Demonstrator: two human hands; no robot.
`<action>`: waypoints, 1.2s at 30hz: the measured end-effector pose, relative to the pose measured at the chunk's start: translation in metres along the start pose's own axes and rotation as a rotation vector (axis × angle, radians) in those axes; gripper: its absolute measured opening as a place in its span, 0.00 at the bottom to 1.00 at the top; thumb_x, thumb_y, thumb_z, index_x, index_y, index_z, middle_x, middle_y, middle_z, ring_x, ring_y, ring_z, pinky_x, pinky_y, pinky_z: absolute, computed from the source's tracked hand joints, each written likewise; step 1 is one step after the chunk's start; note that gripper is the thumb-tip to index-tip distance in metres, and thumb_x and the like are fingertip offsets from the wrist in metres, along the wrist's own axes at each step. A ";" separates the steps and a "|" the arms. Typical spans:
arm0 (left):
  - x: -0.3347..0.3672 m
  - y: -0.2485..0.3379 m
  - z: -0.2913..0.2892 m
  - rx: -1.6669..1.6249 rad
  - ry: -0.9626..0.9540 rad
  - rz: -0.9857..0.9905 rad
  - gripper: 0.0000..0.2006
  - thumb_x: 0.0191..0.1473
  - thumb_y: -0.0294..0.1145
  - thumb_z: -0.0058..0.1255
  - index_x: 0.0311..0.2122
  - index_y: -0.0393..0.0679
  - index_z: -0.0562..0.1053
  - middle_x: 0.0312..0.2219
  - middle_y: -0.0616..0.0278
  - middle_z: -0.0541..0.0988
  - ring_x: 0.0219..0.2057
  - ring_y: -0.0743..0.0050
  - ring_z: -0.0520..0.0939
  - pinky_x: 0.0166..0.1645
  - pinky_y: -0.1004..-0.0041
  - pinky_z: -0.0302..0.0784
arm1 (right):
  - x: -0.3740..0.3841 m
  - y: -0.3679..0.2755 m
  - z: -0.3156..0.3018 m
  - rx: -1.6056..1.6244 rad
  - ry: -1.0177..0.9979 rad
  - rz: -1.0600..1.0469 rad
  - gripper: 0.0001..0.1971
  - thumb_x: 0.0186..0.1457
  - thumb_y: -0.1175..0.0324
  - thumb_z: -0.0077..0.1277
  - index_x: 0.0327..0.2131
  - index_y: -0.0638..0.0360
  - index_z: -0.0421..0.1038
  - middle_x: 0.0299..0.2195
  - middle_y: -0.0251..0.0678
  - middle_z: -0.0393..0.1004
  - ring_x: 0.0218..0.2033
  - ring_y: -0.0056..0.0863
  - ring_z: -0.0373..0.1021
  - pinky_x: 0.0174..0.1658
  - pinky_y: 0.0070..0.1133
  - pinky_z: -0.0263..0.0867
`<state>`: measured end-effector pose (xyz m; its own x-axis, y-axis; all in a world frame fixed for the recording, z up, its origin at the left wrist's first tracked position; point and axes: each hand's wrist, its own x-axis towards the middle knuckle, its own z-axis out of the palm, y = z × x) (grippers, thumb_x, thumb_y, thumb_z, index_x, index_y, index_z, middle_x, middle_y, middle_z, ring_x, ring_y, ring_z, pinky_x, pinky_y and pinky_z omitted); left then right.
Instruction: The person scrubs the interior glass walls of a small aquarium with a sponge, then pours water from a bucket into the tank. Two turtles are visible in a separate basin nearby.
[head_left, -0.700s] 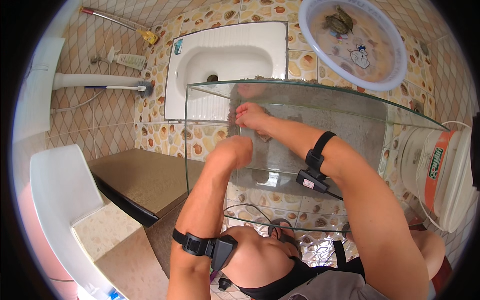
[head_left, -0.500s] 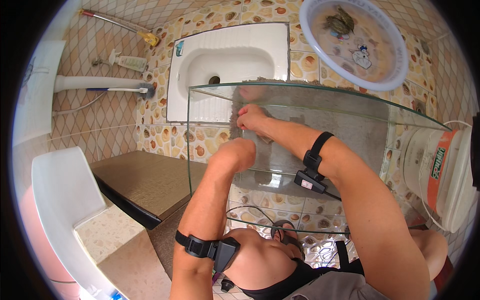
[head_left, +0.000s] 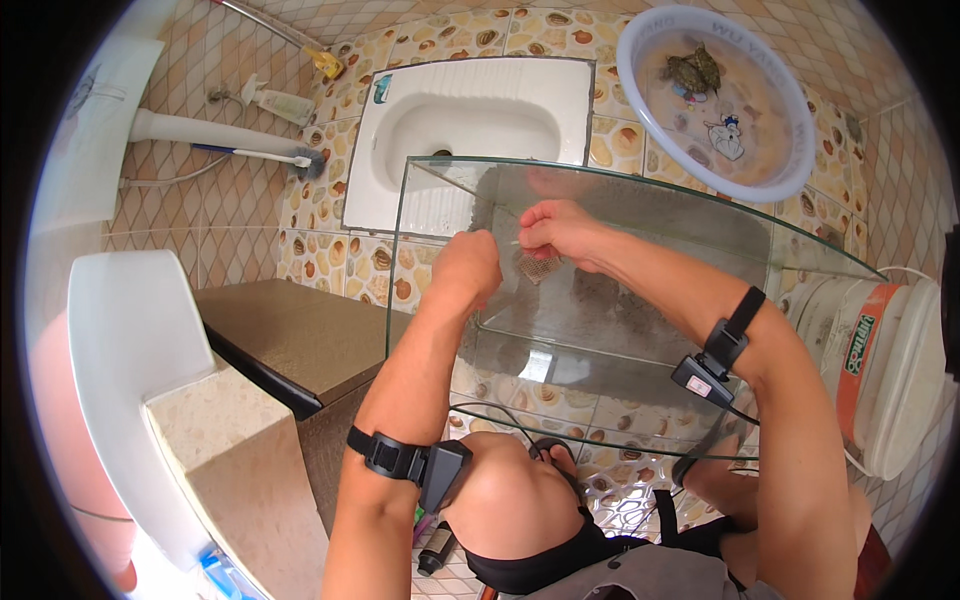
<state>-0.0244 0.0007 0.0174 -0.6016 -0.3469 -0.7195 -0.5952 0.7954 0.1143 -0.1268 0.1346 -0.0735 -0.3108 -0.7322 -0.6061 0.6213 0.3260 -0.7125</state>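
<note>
Both hands are over the glass tank [head_left: 620,290], close together near its left end. My right hand [head_left: 562,235] pinches a small piece of brownish mesh [head_left: 540,268], which hangs below the fingertips. My left hand [head_left: 468,268] is closed, back of the hand toward me, a short gap left of the right hand; its fingertips are hidden, so what it holds cannot be made out. Grey, dirty-looking patches cover the tank's inside.
Behind the tank lies a white squat toilet [head_left: 480,75]. A round basin [head_left: 640,100] with water and turtles stands far right. A white bucket [head_left: 890,370] is beside the tank's right end, a brown board [head_left: 290,325] at its left. A toilet brush [head_left: 250,153] lies far left.
My hands have moved apart: the right one to the right, the left one slightly up. The mesh shows more clearly under the right fingers. The whole view has shifted slightly.
</note>
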 end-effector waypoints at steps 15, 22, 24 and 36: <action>-0.045 0.022 -0.025 -0.286 0.447 0.342 0.09 0.48 0.36 0.62 0.29 0.41 0.83 0.23 0.50 0.83 0.26 0.56 0.86 0.36 0.62 0.82 | -0.062 -0.047 -0.001 -0.024 -0.186 -0.133 0.08 0.58 0.71 0.59 0.41 0.54 0.73 0.37 0.28 0.76 0.39 0.21 0.73 0.45 0.22 0.71; -0.102 0.011 -0.027 -0.417 0.699 0.349 0.07 0.46 0.30 0.57 0.31 0.43 0.83 0.28 0.47 0.83 0.35 0.44 0.85 0.42 0.56 0.81 | -0.079 -0.066 0.019 0.071 -0.402 -0.251 0.08 0.58 0.71 0.60 0.39 0.53 0.72 0.33 0.27 0.75 0.35 0.21 0.73 0.42 0.22 0.69; -0.127 0.011 -0.030 -0.367 0.784 0.329 0.07 0.48 0.30 0.58 0.32 0.41 0.81 0.29 0.45 0.83 0.35 0.41 0.84 0.42 0.54 0.80 | -0.090 -0.075 0.030 0.046 -0.455 -0.287 0.10 0.58 0.72 0.59 0.42 0.54 0.71 0.39 0.29 0.77 0.39 0.23 0.75 0.44 0.23 0.70; -0.346 -0.029 -0.037 -0.308 1.338 0.438 0.04 0.54 0.23 0.57 0.35 0.39 0.76 0.30 0.55 0.82 0.29 0.56 0.83 0.34 0.65 0.80 | -0.118 -0.104 0.048 -0.310 -0.424 -0.229 0.11 0.57 0.71 0.60 0.43 0.56 0.73 0.37 0.33 0.80 0.31 0.22 0.76 0.38 0.22 0.73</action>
<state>0.1814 0.0795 0.2884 -0.6986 -0.4423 0.5625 -0.2207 0.8809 0.4186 -0.1201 0.1584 0.0887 -0.0577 -0.9599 -0.2744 0.3124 0.2437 -0.9181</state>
